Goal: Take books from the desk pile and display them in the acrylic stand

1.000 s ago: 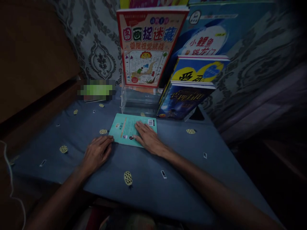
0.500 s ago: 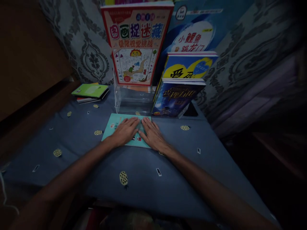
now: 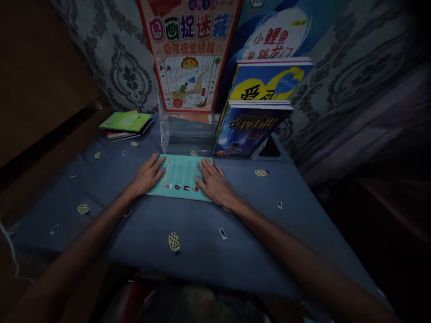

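A thin teal booklet (image 3: 182, 175) lies flat on the blue patterned tablecloth (image 3: 202, 242), just in front of a clear acrylic book stand (image 3: 190, 134). My left hand (image 3: 147, 176) rests palm down on the booklet's left edge, fingers spread. My right hand (image 3: 213, 184) lies flat on its right edge. Both hands press on the booklet from either side; neither grips it.
A large red-bordered picture book (image 3: 188, 54) stands in the acrylic stand, with a blue book (image 3: 276, 36) behind it. Two more books (image 3: 256, 107) lean at the right. A green-topped stack of books (image 3: 126, 124) lies at the back left. Patterned wallpaper is behind.
My left hand came from the cloth onto the booklet's middle, then slid back to its left edge. My right hand shifted to the right edge. The view has moved closer.
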Demonstrator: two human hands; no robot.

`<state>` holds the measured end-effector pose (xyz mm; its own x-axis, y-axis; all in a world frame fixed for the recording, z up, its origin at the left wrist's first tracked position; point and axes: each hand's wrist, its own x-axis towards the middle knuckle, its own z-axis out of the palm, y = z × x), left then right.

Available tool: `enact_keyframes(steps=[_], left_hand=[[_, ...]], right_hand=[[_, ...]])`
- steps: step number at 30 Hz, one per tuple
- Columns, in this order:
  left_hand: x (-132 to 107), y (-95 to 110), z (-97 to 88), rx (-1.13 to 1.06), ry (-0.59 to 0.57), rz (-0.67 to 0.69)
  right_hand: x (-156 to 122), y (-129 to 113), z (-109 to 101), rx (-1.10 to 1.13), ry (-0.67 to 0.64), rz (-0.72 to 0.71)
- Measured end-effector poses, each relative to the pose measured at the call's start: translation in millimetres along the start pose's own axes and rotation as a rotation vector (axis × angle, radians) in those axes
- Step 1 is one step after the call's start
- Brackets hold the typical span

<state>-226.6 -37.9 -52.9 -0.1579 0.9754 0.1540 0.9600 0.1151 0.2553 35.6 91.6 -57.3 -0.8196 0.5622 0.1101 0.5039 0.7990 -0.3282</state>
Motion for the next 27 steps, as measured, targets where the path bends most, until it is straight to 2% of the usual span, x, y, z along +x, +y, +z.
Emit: enact_keyframes(steps=[6, 13, 18, 22, 27], left_hand=[[1.1, 9.6, -2.1, 0.038, -0.077, -0.056], [-20.6, 14.2, 5.6, 0.074, -0.038, -0.032], [-60.7, 31.7, 10.0, 0.07, 0.009, -0.001], [-93.5, 49.7, 10.5, 0.064, 0.061, 0.012], [-111.6, 58.5, 10.1, 0.03, 0.071, 0.001]], right_hand=[[-5.2, -3.0, 0.9, -0.006, 0.006, -0.031], [-30.0, -6.6, 0.6, 0.015, -0.017, -0.068], [-72.1, -18.7, -2.1, -0.002, -0.009, -0.108], [-115.5, -32.7, -1.9, -0.017, 0.01, -0.2], [-151.4, -47.7, -2.6, 0.007, 0.026, -0.32]])
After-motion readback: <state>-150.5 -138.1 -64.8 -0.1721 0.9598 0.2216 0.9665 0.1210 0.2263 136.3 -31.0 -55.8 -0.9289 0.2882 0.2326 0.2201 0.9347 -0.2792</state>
